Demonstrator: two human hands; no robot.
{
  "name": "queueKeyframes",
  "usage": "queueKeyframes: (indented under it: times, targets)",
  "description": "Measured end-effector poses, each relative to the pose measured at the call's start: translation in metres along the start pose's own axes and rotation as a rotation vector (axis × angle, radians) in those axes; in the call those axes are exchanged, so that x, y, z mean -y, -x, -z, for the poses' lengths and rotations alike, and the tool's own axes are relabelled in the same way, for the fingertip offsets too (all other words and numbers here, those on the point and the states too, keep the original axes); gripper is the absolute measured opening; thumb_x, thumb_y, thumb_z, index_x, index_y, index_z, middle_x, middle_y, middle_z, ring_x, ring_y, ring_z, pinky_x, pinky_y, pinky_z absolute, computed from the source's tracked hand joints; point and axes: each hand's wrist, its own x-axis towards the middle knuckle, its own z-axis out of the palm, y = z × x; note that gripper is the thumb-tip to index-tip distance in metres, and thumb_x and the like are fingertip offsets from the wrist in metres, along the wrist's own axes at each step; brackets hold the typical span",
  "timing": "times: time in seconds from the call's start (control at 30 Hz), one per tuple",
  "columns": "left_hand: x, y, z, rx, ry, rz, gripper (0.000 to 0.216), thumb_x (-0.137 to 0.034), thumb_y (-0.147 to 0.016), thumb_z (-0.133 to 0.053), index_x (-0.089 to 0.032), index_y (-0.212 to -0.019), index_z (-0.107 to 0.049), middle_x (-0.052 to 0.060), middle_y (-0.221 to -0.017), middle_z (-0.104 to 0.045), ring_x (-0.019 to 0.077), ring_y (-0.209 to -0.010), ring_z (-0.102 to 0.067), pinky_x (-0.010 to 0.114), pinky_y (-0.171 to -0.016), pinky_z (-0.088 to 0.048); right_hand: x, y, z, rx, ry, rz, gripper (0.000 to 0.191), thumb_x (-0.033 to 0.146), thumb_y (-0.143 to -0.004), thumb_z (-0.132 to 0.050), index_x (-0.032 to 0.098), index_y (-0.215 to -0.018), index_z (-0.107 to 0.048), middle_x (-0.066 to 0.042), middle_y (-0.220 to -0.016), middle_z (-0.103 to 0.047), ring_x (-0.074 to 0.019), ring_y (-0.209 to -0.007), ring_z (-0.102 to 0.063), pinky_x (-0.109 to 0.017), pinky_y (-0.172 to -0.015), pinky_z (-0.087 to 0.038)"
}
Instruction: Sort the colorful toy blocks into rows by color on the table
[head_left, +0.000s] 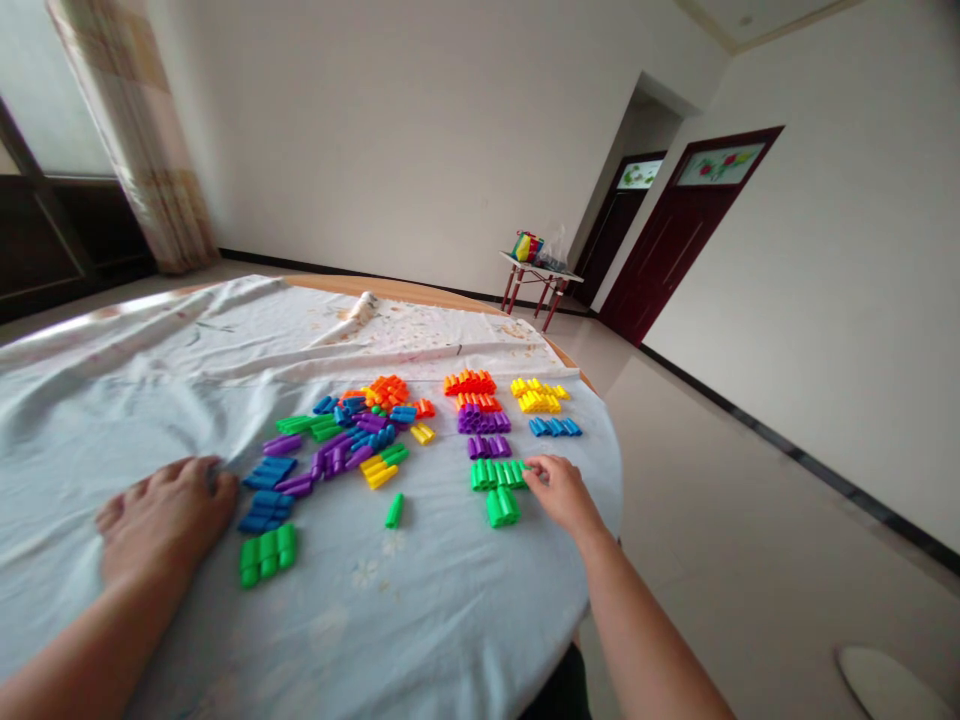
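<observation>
My left hand [166, 518] lies flat on the pale cloth [390, 610], fingers stretched out, just left of a blue block cluster [264, 490] and above a green trio [268, 555]. My right hand [561, 490] rests at the right end of a green row of blocks [496, 473], its fingertips touching that row; fingers are curled, and whether they pinch a piece I cannot make out. A green pair [501, 506] sits just left of it. A single green block [394, 510] lies alone in the middle. A mixed pile [360, 425] of purple, blue, orange pieces lies beyond.
Sorted rows sit at the far right: orange [469, 383], purple [484, 422], yellow [537, 396], blue [554, 427]. The round table's edge [600, 520] drops off right of my right hand. A small red-legged side table [538, 275] and dark doors [675, 235] stand across the tiled floor.
</observation>
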Motion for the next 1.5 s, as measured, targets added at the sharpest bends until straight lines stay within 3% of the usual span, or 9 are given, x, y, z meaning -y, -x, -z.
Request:
queueKeyframes:
  times: [0.17,0.27,0.4,0.57,0.77,0.97,1.1,1.37,1.5]
  targets:
    - [-0.007,0.005,0.004,-0.011,-0.027,0.026,0.056,-0.047,-0.082,-0.021,-0.017,-0.119,-0.052,0.016,-0.129,-0.049,0.0362,-0.117,-0.041,0.048,-0.097,-0.027,0.059,0.001,0.004,-0.137,-0.136,0.146,0.018,0.026,-0.085,-0.05,0.017,-0.096,-0.063,-0.007,-0.089,-0.065,-0.0192,-0.084,-0.056,-0.034,-0.08,-0.044]
    - [-0.006,0.007,0.003,-0.037,-0.024,0.027,0.056,-0.046,-0.083,-0.021,-0.018,-0.119,-0.053,0.016,-0.128,-0.05,0.0345,-0.118,-0.041,0.047,-0.097,-0.028,0.114,0.006,-0.014,0.021,-0.269,0.341,0.016,0.023,-0.085,-0.053,0.019,-0.098,-0.062,-0.005,-0.092,-0.064,-0.018,-0.089,-0.055,-0.032,-0.082,-0.043]
    - [-0.006,0.009,0.002,-0.066,-0.017,0.032,0.052,-0.044,-0.083,-0.024,-0.019,-0.116,-0.056,0.015,-0.126,-0.053,0.0327,-0.116,-0.044,0.046,-0.098,-0.029,0.179,0.012,-0.058,0.249,-0.338,0.582,0.02,0.022,-0.082,-0.058,0.02,-0.101,-0.061,-0.004,-0.097,-0.065,-0.0171,-0.096,-0.054,-0.033,-0.09,-0.039]
    - [-0.007,0.011,0.005,-0.086,-0.008,0.027,0.051,-0.043,-0.082,-0.026,-0.019,-0.115,-0.056,0.015,-0.124,-0.054,0.0329,-0.114,-0.046,0.047,-0.097,-0.03,0.226,0.014,-0.108,0.395,-0.222,0.717,0.033,0.034,-0.08,-0.061,0.023,-0.112,-0.057,-0.004,-0.117,-0.058,-0.0196,-0.107,-0.048,-0.036,-0.092,-0.036]
    - [-0.008,0.011,0.007,-0.086,0.004,0.024,0.049,-0.042,-0.081,-0.029,-0.019,-0.114,-0.058,0.015,-0.123,-0.055,0.0335,-0.114,-0.046,0.047,-0.096,-0.03,0.216,0.009,-0.122,0.42,-0.114,0.762,0.033,0.037,-0.08,-0.062,0.028,-0.112,-0.056,-0.002,-0.116,-0.055,-0.0195,-0.106,-0.046,-0.036,-0.09,-0.034]
    - [-0.005,0.009,0.005,-0.07,0.023,0.01,0.052,-0.044,-0.081,-0.028,-0.018,-0.116,-0.056,0.016,-0.126,-0.052,0.034,-0.117,-0.042,0.048,-0.098,-0.028,0.162,-0.006,-0.097,0.343,-0.047,0.614,0.033,0.027,-0.078,-0.064,0.024,-0.11,-0.058,-0.005,-0.109,-0.055,-0.02,-0.103,-0.046,-0.036,-0.088,-0.034]
    - [-0.004,0.008,0.003,-0.065,0.018,0.015,0.054,-0.046,-0.082,-0.025,-0.018,-0.117,-0.055,0.016,-0.127,-0.052,0.0345,-0.117,-0.042,0.048,-0.098,-0.027,0.144,-0.008,-0.086,0.29,-0.032,0.488,0.033,0.023,-0.077,-0.063,0.022,-0.109,-0.059,-0.006,-0.109,-0.056,-0.0207,-0.103,-0.046,-0.036,-0.089,-0.034]
    - [-0.006,0.009,0.007,-0.047,0.001,0.011,0.055,-0.046,-0.082,-0.023,-0.018,-0.118,-0.054,0.016,-0.127,-0.051,0.0353,-0.118,-0.042,0.048,-0.099,-0.027,0.154,-0.007,-0.087,0.339,-0.013,0.497,0.034,0.02,-0.077,-0.061,0.024,-0.111,-0.059,-0.006,-0.117,-0.056,-0.0213,-0.108,-0.046,-0.036,-0.091,-0.035]
    - [-0.006,0.01,0.008,-0.056,-0.003,0.012,0.052,-0.044,-0.082,-0.025,-0.019,-0.116,-0.055,0.015,-0.125,-0.053,0.0343,-0.116,-0.043,0.048,-0.099,-0.028,0.167,-0.004,-0.086,0.342,0.04,0.441,0.036,0.046,-0.076,-0.064,0.021,-0.102,-0.062,-0.007,-0.096,-0.061,-0.0225,-0.096,-0.052,-0.037,-0.085,-0.038]
